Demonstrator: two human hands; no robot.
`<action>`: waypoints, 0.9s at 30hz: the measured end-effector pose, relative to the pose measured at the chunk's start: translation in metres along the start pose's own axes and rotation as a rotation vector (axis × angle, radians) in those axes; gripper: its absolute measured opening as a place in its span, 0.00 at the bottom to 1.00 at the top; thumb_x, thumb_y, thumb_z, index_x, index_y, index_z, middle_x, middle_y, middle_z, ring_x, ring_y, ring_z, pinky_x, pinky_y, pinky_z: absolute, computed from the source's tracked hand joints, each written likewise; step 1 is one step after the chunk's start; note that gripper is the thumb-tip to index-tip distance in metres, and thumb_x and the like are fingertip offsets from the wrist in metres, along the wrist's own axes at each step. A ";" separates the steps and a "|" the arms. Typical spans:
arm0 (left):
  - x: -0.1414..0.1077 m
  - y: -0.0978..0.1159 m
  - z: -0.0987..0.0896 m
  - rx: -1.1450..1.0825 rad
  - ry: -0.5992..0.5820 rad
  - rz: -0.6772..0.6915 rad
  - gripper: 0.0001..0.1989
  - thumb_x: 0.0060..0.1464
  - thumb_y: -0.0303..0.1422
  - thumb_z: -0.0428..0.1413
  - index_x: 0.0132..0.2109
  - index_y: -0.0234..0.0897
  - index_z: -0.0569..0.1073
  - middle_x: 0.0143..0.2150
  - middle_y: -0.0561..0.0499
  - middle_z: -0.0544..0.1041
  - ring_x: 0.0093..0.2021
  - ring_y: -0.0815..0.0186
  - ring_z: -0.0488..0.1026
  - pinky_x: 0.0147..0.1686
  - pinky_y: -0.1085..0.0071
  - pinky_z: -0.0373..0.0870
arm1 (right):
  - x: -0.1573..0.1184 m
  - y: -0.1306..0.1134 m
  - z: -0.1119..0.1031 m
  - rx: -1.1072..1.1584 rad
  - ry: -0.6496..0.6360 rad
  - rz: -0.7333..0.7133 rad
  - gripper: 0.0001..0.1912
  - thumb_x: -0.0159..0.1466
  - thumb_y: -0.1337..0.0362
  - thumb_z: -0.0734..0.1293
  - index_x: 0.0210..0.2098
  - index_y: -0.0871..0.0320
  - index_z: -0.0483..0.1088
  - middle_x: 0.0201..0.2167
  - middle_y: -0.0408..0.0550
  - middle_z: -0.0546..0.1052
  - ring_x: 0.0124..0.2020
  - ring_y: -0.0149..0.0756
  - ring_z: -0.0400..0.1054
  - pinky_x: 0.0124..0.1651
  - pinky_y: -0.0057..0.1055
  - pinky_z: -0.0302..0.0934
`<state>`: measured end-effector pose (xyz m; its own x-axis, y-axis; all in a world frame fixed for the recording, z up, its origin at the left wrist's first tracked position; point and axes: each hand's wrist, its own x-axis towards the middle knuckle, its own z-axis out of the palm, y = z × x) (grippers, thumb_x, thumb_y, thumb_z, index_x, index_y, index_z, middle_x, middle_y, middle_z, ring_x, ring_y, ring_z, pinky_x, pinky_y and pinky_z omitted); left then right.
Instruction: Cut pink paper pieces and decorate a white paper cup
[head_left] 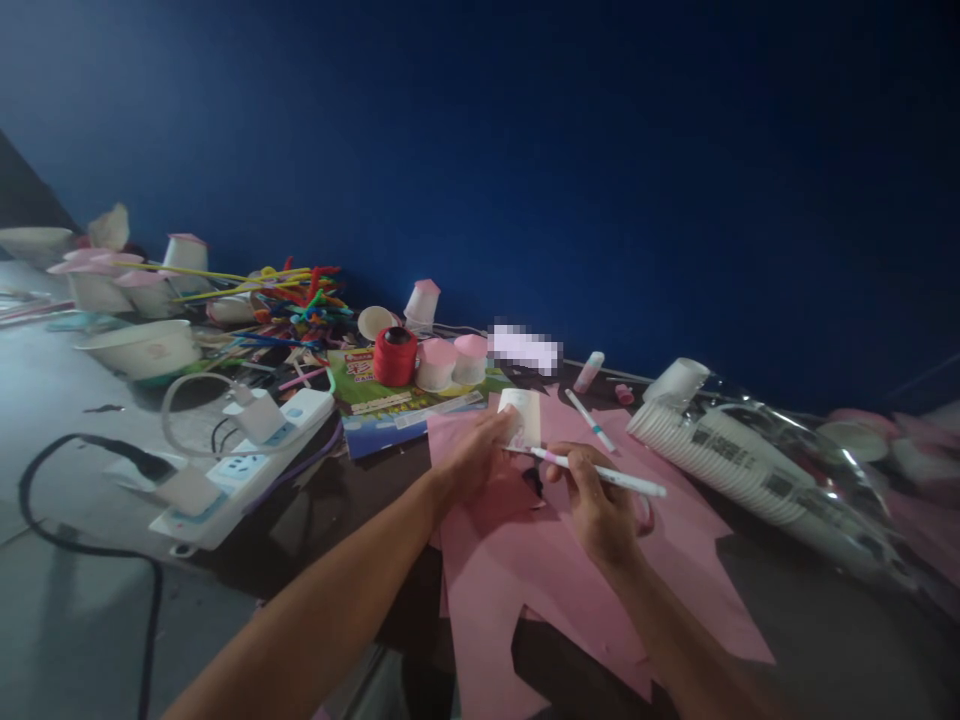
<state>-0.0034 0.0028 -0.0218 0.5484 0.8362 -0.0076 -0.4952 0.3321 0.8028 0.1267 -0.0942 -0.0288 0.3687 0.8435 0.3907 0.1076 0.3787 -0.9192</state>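
My left hand (484, 450) is closed on a small white paper cup (529, 408), holding it tipped over the pink paper. A white marker (622, 478) with a pink band lies pinched in the fingers of my right hand (596, 500). Its tip points left, at the lower edge of the cup; whether it touches cannot be told. Beneath both hands spreads cut pink paper (495, 610) with jagged edges. Another white marker (590, 420) with a teal band rests on the paper behind my right hand, and a glue stick (589, 372) stands farther back.
A stack of paper cups (720, 455) in clear plastic lies at the right. Behind my left arm are a power strip (244, 480) with cables, a red thread spool (395, 357), pink-topped cups (436, 364) and a green booklet (367, 400). Colourful pipe cleaners (307, 300) are heaped farther left.
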 end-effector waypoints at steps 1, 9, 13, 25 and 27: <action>0.000 0.000 0.001 -0.002 0.014 -0.003 0.17 0.48 0.46 0.62 0.31 0.34 0.74 0.24 0.52 0.73 0.23 0.69 0.68 0.25 0.73 0.63 | 0.000 0.000 0.000 -0.004 -0.001 0.001 0.15 0.67 0.53 0.63 0.37 0.57 0.76 0.25 0.43 0.72 0.30 0.35 0.67 0.37 0.33 0.61; -0.001 0.002 0.003 0.018 0.028 0.017 0.15 0.49 0.44 0.62 0.31 0.34 0.74 0.25 0.52 0.73 0.25 0.70 0.68 0.26 0.74 0.65 | 0.000 -0.006 0.002 -0.040 -0.004 -0.006 0.14 0.67 0.54 0.63 0.37 0.56 0.76 0.25 0.43 0.73 0.30 0.34 0.67 0.36 0.31 0.61; -0.003 0.003 0.002 0.027 0.017 -0.004 0.17 0.49 0.45 0.62 0.31 0.34 0.74 0.25 0.52 0.73 0.23 0.70 0.68 0.25 0.74 0.63 | 0.000 -0.005 0.001 -0.039 0.004 -0.014 0.13 0.68 0.55 0.62 0.37 0.56 0.76 0.25 0.42 0.72 0.30 0.33 0.66 0.37 0.31 0.60; 0.000 0.002 0.000 0.019 0.019 -0.022 0.19 0.47 0.47 0.63 0.32 0.34 0.73 0.25 0.52 0.72 0.23 0.70 0.68 0.24 0.74 0.63 | 0.003 0.001 0.001 -0.020 0.046 -0.008 0.14 0.67 0.54 0.63 0.37 0.56 0.75 0.25 0.42 0.72 0.30 0.34 0.67 0.37 0.32 0.61; 0.001 0.001 -0.001 0.016 0.018 -0.021 0.18 0.48 0.46 0.62 0.32 0.34 0.73 0.24 0.52 0.72 0.23 0.70 0.67 0.23 0.74 0.63 | 0.004 0.001 0.002 -0.013 0.062 -0.016 0.14 0.67 0.54 0.63 0.37 0.56 0.75 0.25 0.42 0.72 0.31 0.35 0.67 0.38 0.33 0.61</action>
<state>-0.0041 0.0041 -0.0220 0.5461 0.8369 -0.0357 -0.4726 0.3430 0.8118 0.1265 -0.0901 -0.0282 0.4235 0.8118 0.4021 0.1257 0.3869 -0.9135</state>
